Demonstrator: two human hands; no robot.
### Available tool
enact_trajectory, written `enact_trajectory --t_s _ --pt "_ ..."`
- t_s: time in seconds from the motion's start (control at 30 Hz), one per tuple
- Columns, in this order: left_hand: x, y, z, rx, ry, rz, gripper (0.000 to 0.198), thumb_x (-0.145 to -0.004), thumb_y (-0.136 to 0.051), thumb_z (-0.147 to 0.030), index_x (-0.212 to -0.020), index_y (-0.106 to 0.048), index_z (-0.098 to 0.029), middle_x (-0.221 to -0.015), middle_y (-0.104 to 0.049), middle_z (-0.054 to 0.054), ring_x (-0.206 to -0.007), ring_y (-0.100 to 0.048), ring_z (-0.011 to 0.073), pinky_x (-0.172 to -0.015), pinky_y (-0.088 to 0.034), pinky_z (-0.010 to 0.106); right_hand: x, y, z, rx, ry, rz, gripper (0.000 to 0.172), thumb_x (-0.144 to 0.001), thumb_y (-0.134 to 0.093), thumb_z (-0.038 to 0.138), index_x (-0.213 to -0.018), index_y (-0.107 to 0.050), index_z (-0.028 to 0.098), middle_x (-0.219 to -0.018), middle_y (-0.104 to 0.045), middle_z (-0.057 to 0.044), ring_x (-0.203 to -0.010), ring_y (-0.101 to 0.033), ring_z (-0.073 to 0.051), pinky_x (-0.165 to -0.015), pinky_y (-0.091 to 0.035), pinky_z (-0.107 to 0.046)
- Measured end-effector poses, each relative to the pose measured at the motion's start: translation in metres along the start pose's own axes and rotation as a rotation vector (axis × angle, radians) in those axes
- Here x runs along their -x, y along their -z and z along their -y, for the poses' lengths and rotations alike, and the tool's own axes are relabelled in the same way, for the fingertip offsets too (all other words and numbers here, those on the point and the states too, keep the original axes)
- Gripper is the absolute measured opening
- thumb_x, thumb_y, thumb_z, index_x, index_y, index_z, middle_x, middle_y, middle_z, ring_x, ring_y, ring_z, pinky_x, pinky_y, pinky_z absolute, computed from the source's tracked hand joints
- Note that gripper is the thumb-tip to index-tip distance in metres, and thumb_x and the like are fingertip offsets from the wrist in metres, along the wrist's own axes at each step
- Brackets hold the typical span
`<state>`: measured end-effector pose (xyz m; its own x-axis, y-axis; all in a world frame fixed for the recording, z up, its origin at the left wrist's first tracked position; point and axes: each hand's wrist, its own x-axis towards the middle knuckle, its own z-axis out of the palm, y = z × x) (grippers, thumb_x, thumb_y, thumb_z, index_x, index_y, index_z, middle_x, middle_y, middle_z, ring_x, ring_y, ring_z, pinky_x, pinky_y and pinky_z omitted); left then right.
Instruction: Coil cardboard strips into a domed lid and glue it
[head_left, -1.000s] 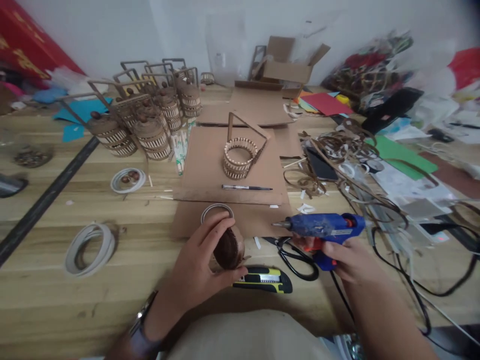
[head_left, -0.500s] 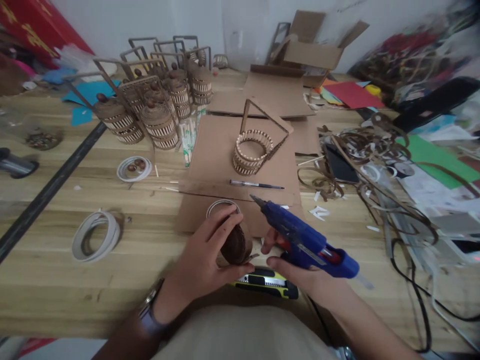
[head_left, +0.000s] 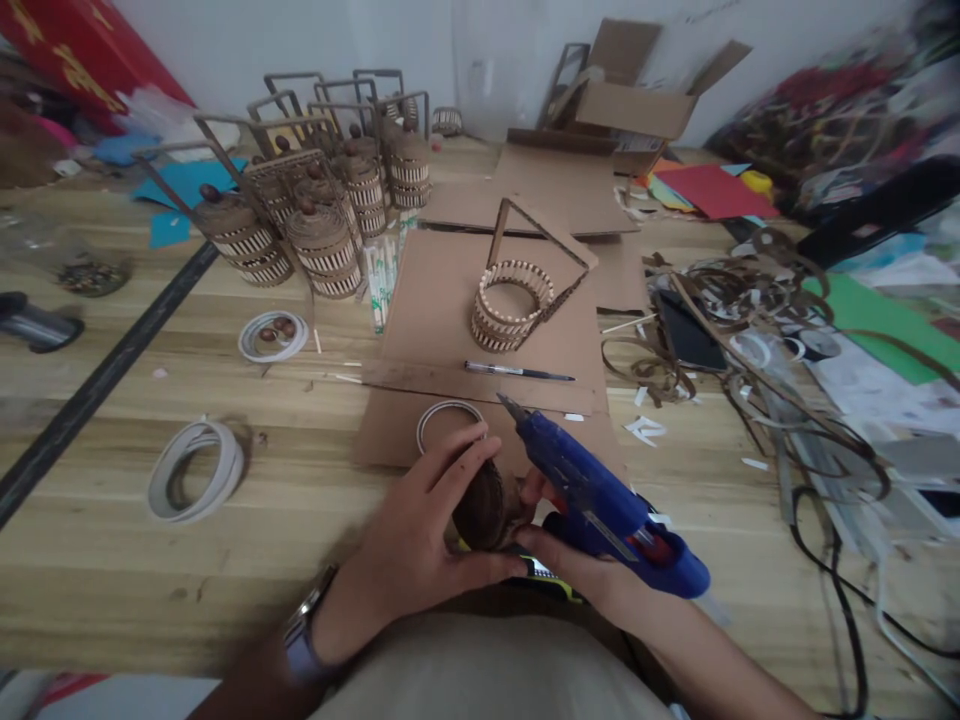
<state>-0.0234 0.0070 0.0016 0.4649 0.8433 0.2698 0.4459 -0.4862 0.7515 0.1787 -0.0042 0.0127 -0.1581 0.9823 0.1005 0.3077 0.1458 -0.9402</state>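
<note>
My left hand (head_left: pixel 420 535) is wrapped round a small brown coiled cardboard disc (head_left: pixel 484 510), held on edge just above the table's near edge. My right hand (head_left: pixel 577 560) grips a blue hot glue gun (head_left: pixel 600 495) whose nozzle points up and to the left, over the cardboard sheet (head_left: pixel 450 290); its fingertips also touch the disc. A white ring (head_left: pixel 448 415) lies on the cardboard just beyond my left fingers. A yellow-and-black utility knife (head_left: pixel 551 585) lies mostly hidden under my hands.
An unfinished stick basket with a cardboard handle (head_left: pixel 517 300) and a pen (head_left: pixel 517 372) lie on the cardboard. Several finished baskets (head_left: pixel 315 225) stand at back left. White rings (head_left: pixel 195 480) lie left. Cardboard strips, a phone (head_left: pixel 686 335) and cables clutter the right.
My right hand has swung the glue gun from the right side in towards the disc, nozzle now angled up-left. My left hand keeps hold of the disc. The view shifted slightly.
</note>
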Motion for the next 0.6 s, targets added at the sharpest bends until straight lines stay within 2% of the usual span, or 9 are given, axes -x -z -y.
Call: enact_trajectory --t_s 0.3,0.43,0.6 --pt "0.002 -0.003 0.001 -0.023 0.018 -0.064 0.071 -0.087 -0.065 -0.050 -0.145 -0.033 -0.024 -0.142 -0.049 0.015 -0.131 -0.050 0.0314 -0.108 -0.045 0.047 0.006 -0.002 0.001 0.015 0.109 -0.021 0.018 -0.076 -0.071 0.020 -0.088 -0.061 0.030 -0.079 -0.070 0.003 -0.065 -0.067 -0.017 -0.060 -0.057 -0.029" --pt "0.000 -0.002 0.003 -0.005 0.021 -0.060 0.066 -0.088 -0.065 -0.040 -0.144 -0.034 -0.022 -0.143 -0.047 0.015 -0.133 -0.047 0.0304 -0.110 -0.042 0.046 0.008 -0.001 0.005 -0.025 0.158 0.034 0.019 -0.077 -0.067 0.015 -0.087 -0.061 0.029 -0.079 -0.071 0.002 -0.064 -0.068 -0.017 -0.059 -0.056 -0.028" --pt "-0.001 0.000 0.003 -0.002 -0.037 -0.066 0.067 -0.088 -0.066 -0.037 -0.144 -0.033 -0.024 -0.144 -0.045 0.015 -0.135 -0.044 0.0295 -0.113 -0.038 0.046 0.006 0.008 0.004 -0.138 0.088 0.084 0.011 -0.081 -0.065 0.018 -0.085 -0.062 0.027 -0.079 -0.069 0.001 -0.065 -0.067 -0.015 -0.059 -0.056 -0.025"
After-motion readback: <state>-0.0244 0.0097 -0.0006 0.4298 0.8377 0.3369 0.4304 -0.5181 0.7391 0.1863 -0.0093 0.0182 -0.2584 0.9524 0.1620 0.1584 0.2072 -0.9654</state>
